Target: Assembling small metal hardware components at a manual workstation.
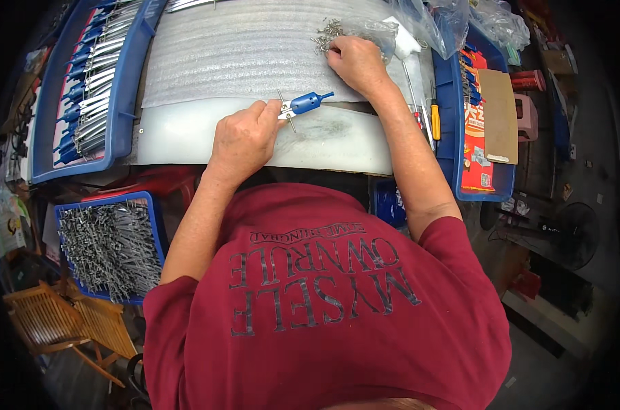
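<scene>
My left hand (245,137) is closed around the silver end of a part with a blue bulb-shaped body (308,102). Its narrow blue tip points right, and a thin metal pin sticks out crosswise beside my fingers. Farther off, my right hand (359,65) is over a heap of small metal pieces (328,31), fingertips curled down at its edge. Whatever those fingers grip is hidden. A clear plastic bag (375,29) lies against the heap and my right hand. Under the left hand is a white board (344,140), smudged grey.
White foam sheet (214,55) covers the far bench. Left, a blue tray (119,130) carries rows of blue-and-silver parts; below it, a blue crate (158,229) holds many metal pieces. A yellow-handled screwdriver (435,123) lies by the right blue tray (448,143).
</scene>
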`<state>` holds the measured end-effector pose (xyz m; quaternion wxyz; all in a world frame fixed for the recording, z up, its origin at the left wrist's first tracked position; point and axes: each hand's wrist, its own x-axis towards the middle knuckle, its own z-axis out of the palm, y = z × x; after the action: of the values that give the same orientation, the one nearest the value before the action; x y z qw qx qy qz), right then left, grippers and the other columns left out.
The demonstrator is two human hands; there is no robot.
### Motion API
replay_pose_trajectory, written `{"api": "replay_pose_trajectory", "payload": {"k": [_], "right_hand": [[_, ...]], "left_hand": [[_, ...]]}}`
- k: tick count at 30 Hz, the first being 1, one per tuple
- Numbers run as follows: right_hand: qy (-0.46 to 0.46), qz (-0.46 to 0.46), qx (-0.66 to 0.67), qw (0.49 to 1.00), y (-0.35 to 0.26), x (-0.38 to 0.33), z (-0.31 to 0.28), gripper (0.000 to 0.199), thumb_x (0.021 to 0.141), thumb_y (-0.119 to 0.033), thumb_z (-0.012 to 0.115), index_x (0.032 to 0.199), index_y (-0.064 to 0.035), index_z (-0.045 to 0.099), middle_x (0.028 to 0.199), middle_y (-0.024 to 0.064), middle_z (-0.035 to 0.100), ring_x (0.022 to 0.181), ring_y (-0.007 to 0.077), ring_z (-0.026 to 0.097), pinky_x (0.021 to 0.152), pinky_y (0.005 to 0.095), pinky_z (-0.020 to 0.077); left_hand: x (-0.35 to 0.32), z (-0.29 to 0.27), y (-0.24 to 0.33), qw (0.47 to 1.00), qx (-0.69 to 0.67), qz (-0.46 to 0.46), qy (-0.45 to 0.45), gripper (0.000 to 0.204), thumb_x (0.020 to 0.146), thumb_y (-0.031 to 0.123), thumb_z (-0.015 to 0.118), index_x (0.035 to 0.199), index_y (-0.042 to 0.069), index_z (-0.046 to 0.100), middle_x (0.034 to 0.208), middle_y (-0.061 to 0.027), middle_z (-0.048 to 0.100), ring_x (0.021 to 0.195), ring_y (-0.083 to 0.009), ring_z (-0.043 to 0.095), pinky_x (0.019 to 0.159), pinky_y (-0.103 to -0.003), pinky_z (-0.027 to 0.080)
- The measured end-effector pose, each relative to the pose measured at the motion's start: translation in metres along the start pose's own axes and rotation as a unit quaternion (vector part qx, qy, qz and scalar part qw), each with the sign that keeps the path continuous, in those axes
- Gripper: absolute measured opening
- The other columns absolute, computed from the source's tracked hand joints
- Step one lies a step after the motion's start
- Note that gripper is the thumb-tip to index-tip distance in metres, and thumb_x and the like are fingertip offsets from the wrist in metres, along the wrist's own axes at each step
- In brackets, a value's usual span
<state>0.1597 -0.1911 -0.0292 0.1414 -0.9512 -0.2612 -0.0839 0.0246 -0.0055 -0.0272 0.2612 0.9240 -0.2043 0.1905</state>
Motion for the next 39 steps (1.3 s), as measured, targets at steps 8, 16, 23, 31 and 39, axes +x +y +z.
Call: {"api": "replay_pose_trajectory", "payload": {"k": [8,16,23,31,39], "right_hand": [[0.024,-0.005,-0.024,0.999,0.005,-0.003,0.01,0.013,0.072,-0.014,0.052,0.074,-0.0025,0.057,0.073,0.0152,0.057,0.07,0.0318,0.055,0.064,0.0395,0.0441],[0.026,-0.014,-0.033,0.999,0.006,-0.005,0.011,0.012,0.074,-0.013,0.051,0.076,-0.0019,0.056,0.075,0.016,0.056,0.07,0.0332,0.054,0.064,0.0407,0.0436],[0.024,-0.038,-0.029,0.999,0.006,-0.008,0.007,0.01,0.074,-0.01,0.05,0.078,-0.0019,0.055,0.075,0.0161,0.055,0.07,0.0335,0.054,0.063,0.0408,0.0433],[0.052,-0.056,-0.021,0.997,0.009,-0.013,0.008,0.008,0.073,-0.009,0.053,0.078,-0.0034,0.055,0.072,0.0138,0.054,0.068,0.0319,0.053,0.061,0.0396,0.0433],[0.039,-0.032,-0.038,0.998,0.006,-0.012,0.009,0.008,0.074,-0.009,0.052,0.079,-0.0032,0.054,0.074,0.0139,0.054,0.07,0.0326,0.053,0.061,0.0401,0.0437]], "left_hand": [[-0.001,0.001,-0.002,1.0,-0.007,0.012,0.008,0.019,0.072,0.013,0.058,0.086,0.004,0.049,0.061,-0.0072,0.047,0.051,-0.0222,0.052,0.043,-0.033,0.041],[-0.003,0.001,-0.002,0.999,-0.034,0.005,0.002,0.025,0.067,0.005,0.06,0.089,0.002,0.05,0.063,-0.0099,0.048,0.053,-0.0253,0.051,0.045,-0.034,0.04],[-0.003,0.001,-0.002,0.999,-0.032,0.005,0.001,0.024,0.067,0.005,0.06,0.089,0.002,0.05,0.063,-0.0097,0.048,0.054,-0.025,0.051,0.045,-0.034,0.04],[-0.003,0.002,-0.002,0.999,0.0,0.032,0.014,0.017,0.071,0.014,0.057,0.083,0.004,0.049,0.06,-0.0062,0.045,0.05,-0.0205,0.051,0.042,-0.032,0.04],[-0.004,0.003,-0.002,0.999,0.009,0.032,0.01,0.019,0.071,0.015,0.058,0.083,0.005,0.049,0.06,-0.0057,0.044,0.05,-0.0198,0.051,0.043,-0.032,0.041]]}}
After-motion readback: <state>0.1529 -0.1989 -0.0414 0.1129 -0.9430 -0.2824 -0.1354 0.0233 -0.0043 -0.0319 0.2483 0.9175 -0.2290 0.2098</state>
